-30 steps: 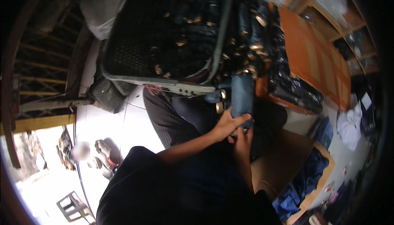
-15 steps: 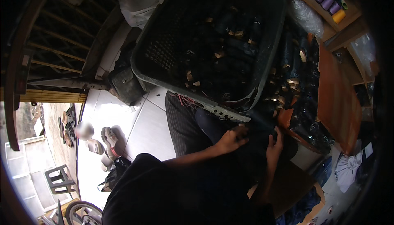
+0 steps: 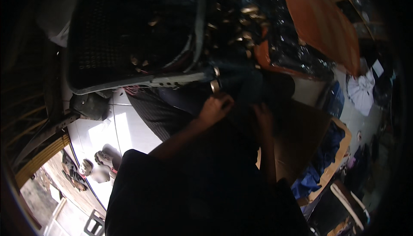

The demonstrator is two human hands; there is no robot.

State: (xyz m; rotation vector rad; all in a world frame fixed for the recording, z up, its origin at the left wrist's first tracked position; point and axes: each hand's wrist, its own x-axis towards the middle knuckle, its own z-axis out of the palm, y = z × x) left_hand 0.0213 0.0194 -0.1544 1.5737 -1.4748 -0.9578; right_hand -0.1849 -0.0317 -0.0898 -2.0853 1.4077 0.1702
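My left hand [image 3: 215, 107] is closed on a dark blue piece of cloth [image 3: 243, 83] that carries a metal ring [image 3: 214, 85]. It holds the cloth just below the grey rim of a black mesh basket [image 3: 142, 81]. My right hand [image 3: 262, 116] grips the same cloth from the right side, in deep shadow. The basket is tilted toward me and holds several dark items with small brass-coloured parts. Beneath my hands lies a brown board [image 3: 301, 141] across my lap.
A striped trouser leg [image 3: 155, 111] runs under the basket over a white tiled floor [image 3: 94, 128]. An orange surface [image 3: 318, 21] rises at the upper right. A white cloth [image 3: 361, 92] and blue clothes [image 3: 327, 150] lie at the right.
The dark blue cloth stood upright in my left hand a second ago. Both hands now hold it lower by the basket's rim, and the view has swung.
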